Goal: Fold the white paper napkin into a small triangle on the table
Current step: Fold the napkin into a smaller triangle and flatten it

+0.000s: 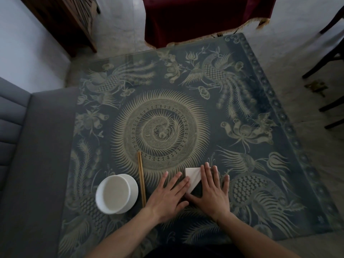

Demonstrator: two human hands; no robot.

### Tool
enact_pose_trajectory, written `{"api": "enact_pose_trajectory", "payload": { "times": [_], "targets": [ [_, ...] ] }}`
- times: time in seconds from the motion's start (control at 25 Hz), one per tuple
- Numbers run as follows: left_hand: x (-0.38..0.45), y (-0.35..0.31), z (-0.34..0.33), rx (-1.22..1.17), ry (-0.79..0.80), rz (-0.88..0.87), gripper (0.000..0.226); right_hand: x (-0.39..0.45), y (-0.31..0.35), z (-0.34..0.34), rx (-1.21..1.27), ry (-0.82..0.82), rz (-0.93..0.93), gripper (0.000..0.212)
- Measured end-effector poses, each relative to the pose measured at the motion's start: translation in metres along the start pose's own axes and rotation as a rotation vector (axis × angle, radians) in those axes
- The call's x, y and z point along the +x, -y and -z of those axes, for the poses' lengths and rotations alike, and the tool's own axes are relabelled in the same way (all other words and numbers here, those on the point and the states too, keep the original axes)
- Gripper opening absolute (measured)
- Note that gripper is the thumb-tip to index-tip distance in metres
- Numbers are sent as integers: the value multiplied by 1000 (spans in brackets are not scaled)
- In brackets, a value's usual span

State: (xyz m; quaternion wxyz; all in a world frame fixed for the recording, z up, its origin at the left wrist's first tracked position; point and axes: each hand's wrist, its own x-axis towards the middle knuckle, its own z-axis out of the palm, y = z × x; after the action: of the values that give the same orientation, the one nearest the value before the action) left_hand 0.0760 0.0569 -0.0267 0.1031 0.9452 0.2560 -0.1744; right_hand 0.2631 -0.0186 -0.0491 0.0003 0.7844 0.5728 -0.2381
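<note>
Pressing flat with spread fingers, left hand (168, 194) and right hand (212, 190) flank the napkin (192, 176).

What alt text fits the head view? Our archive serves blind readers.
Both hands, left and right, press flat on a white paper napkin folded into a triangle on a patterned table. A white bowl and chopsticks lie to their left.

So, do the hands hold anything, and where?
Nothing is gripped. Both hands, left hand and right hand, press flat on the napkin, covering its sides.
</note>
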Motion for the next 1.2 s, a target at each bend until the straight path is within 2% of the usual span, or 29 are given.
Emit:
{"api": "enact_pose_trajectory", "payload": {
  "times": [0.28,0.4,0.6,0.76,1.04,1.2],
  "targets": [
    [-18,-12,0,-40,-64,49,62,1,-2,5,-35,55,11,125],
    [-4,-23,3,-55,-37,33,65,2,-5,6,-56,89,33,122],
    [29,-28,8,-71,27,114,72,2,-12,6,-65,126,76,114],
    [5,-20,-9,-76,77,101,74,2,-11,8,-84,128,72,131],
    [-23,-11,-7,69,13,-32,71,2,-13,11,-105,131,84,131],
    [-23,-16,-5,25,-10,-19,69,2,-11,12,-119,152,79,130]
  ]
}}
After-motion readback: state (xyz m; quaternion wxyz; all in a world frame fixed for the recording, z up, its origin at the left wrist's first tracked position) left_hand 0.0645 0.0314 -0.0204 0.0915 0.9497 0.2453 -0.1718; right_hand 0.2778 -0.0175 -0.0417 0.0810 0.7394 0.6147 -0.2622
